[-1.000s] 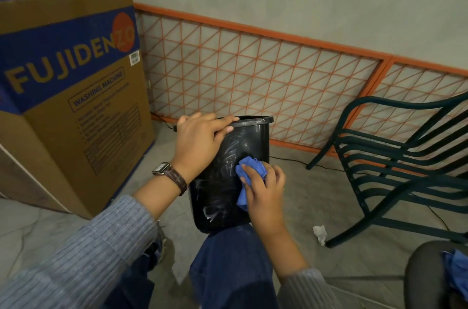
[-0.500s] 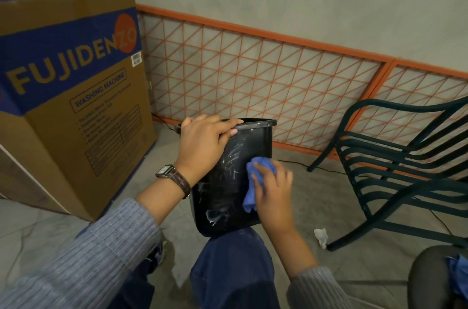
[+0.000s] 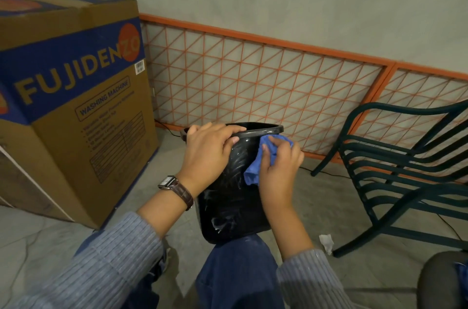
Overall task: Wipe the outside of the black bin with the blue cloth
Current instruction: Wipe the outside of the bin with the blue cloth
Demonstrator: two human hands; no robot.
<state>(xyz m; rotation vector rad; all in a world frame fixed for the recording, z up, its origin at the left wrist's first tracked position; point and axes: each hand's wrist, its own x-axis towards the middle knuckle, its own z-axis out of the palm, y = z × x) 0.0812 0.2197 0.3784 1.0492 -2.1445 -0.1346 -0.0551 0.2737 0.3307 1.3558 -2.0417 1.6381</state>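
Observation:
The black bin point(image 3: 231, 210) rests tilted on my knee in the middle of the view, its side streaked with pale smears. My left hand point(image 3: 207, 154) grips the bin's rim from the left, thumb curled over the edge. My right hand point(image 3: 279, 169) holds the blue cloth point(image 3: 255, 164) and presses it on the bin's outer wall just under the rim on the right. Part of the cloth hangs down below my fingers.
A large cardboard washing machine box point(image 3: 68, 95) stands at the left. An orange mesh panel point(image 3: 253, 80) leans along the wall. A dark green chair point(image 3: 405, 169) is at the right, with a crumpled white scrap point(image 3: 326, 242) on the floor beside it.
My right hand has slid the blue cloth up the bin's side, from mid-wall to just below the rim. My left hand keeps its grip on the rim.

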